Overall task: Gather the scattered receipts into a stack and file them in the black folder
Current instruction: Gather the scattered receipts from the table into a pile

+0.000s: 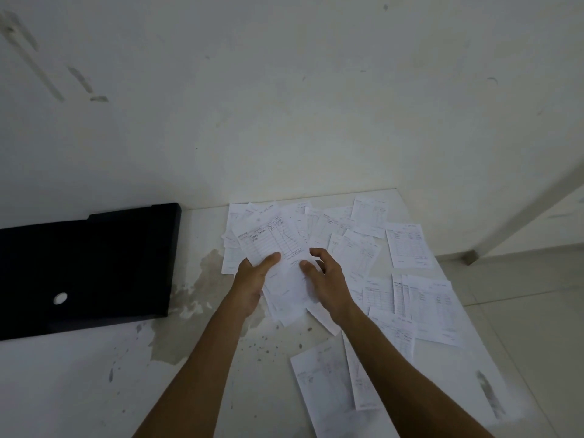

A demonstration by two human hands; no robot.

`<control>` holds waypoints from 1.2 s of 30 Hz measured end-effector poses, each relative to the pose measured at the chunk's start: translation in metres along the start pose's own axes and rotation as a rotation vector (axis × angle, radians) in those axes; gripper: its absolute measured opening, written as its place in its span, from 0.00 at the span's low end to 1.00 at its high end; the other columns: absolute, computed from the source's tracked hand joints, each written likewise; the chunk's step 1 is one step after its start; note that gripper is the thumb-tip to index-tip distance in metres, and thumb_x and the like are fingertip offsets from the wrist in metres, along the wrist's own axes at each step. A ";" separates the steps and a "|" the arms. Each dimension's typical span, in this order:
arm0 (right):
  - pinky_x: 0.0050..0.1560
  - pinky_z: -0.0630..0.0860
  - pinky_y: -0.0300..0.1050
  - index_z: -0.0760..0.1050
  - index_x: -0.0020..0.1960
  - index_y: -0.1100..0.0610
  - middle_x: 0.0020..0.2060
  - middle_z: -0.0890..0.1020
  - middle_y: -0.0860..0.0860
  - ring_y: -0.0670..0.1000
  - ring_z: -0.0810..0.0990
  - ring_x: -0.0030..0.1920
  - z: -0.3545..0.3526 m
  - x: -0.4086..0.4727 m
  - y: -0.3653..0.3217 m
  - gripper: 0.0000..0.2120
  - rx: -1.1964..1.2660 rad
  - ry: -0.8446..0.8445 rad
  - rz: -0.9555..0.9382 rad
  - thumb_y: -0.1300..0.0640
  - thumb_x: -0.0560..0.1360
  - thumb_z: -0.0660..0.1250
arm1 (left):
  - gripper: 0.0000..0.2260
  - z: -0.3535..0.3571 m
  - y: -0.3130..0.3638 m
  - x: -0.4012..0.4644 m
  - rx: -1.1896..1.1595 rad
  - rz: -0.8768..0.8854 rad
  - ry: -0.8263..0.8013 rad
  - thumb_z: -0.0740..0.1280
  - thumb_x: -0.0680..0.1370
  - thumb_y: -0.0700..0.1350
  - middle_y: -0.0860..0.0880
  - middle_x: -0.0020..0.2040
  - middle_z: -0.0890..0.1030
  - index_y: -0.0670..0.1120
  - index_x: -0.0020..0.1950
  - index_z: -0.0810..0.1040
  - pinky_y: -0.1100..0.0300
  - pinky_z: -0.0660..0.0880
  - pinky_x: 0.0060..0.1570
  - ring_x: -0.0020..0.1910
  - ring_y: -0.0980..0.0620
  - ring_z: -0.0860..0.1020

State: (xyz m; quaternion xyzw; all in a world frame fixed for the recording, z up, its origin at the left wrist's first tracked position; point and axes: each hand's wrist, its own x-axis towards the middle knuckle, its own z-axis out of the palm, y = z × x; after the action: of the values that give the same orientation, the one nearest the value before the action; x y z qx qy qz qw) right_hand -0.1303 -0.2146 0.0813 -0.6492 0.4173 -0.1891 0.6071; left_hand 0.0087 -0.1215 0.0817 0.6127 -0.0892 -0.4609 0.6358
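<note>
Head view, black folder [88, 267] left, receipts [407, 245] scattered right

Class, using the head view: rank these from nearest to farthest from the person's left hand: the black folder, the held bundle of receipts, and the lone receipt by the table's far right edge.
1. Held bundle of receipts: gripped in the left hand itself.
2. Black folder: lying to the hand's left.
3. Lone receipt: far right, beyond the right hand.

Over a stained white table [94, 390], the left hand [252, 279] grips a fanned bunch of white printed paper receipts [278, 248] with the right hand [325, 279] touching its edge, loose receipts [410, 245] scattered right, a flat black folder [88, 263] left.
</note>
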 end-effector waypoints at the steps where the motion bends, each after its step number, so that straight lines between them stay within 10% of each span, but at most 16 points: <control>1: 0.63 0.78 0.44 0.74 0.66 0.52 0.64 0.80 0.48 0.50 0.80 0.61 -0.006 0.001 -0.002 0.12 -0.028 -0.041 -0.003 0.54 0.83 0.63 | 0.26 -0.002 0.000 0.000 0.007 -0.011 -0.020 0.75 0.72 0.48 0.50 0.62 0.82 0.52 0.69 0.74 0.43 0.78 0.59 0.60 0.46 0.80; 4: 0.48 0.79 0.34 0.76 0.62 0.55 0.57 0.82 0.46 0.44 0.83 0.52 -0.019 0.005 -0.011 0.09 -0.095 -0.144 -0.015 0.56 0.84 0.62 | 0.24 -0.007 0.004 -0.001 -0.010 -0.006 -0.019 0.73 0.74 0.45 0.49 0.62 0.82 0.51 0.69 0.73 0.46 0.80 0.54 0.59 0.46 0.81; 14: 0.64 0.76 0.41 0.73 0.72 0.50 0.65 0.80 0.43 0.44 0.80 0.63 -0.014 0.000 -0.018 0.16 -0.019 -0.320 0.045 0.51 0.85 0.60 | 0.23 0.003 0.019 0.002 -0.051 0.036 0.020 0.73 0.74 0.44 0.46 0.62 0.81 0.46 0.68 0.75 0.42 0.76 0.61 0.61 0.44 0.80; 21: 0.54 0.80 0.39 0.77 0.61 0.45 0.56 0.85 0.39 0.44 0.84 0.56 -0.012 -0.003 -0.014 0.09 0.166 -0.221 0.130 0.54 0.83 0.64 | 0.20 0.008 0.027 0.009 0.096 0.106 0.185 0.71 0.76 0.45 0.47 0.61 0.81 0.48 0.67 0.75 0.43 0.78 0.58 0.58 0.44 0.81; 27: 0.68 0.75 0.49 0.70 0.67 0.46 0.62 0.80 0.44 0.44 0.79 0.60 -0.009 -0.004 0.009 0.12 0.165 -0.180 0.172 0.55 0.85 0.58 | 0.19 0.008 0.004 0.003 0.260 -0.065 -0.071 0.69 0.78 0.48 0.49 0.64 0.80 0.51 0.69 0.74 0.44 0.74 0.65 0.61 0.46 0.79; 30: 0.54 0.83 0.48 0.71 0.66 0.50 0.57 0.81 0.48 0.47 0.82 0.54 -0.015 -0.007 0.016 0.11 0.086 -0.205 0.202 0.50 0.85 0.59 | 0.19 0.011 -0.010 0.002 0.388 -0.041 0.026 0.66 0.80 0.47 0.49 0.67 0.78 0.50 0.71 0.73 0.47 0.71 0.68 0.64 0.47 0.76; 36: 0.64 0.75 0.54 0.68 0.73 0.52 0.67 0.76 0.56 0.56 0.76 0.65 -0.072 0.021 0.063 0.28 -0.327 0.228 0.236 0.40 0.79 0.67 | 0.17 0.014 -0.021 0.015 0.467 -0.029 0.129 0.64 0.81 0.44 0.46 0.65 0.78 0.45 0.70 0.73 0.57 0.70 0.58 0.60 0.47 0.76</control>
State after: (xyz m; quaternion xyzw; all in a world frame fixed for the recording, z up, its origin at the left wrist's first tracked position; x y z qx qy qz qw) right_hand -0.1915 -0.2710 0.0295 -0.6601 0.5816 -0.1187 0.4604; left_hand -0.0030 -0.1379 0.0599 0.7727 -0.1435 -0.3968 0.4743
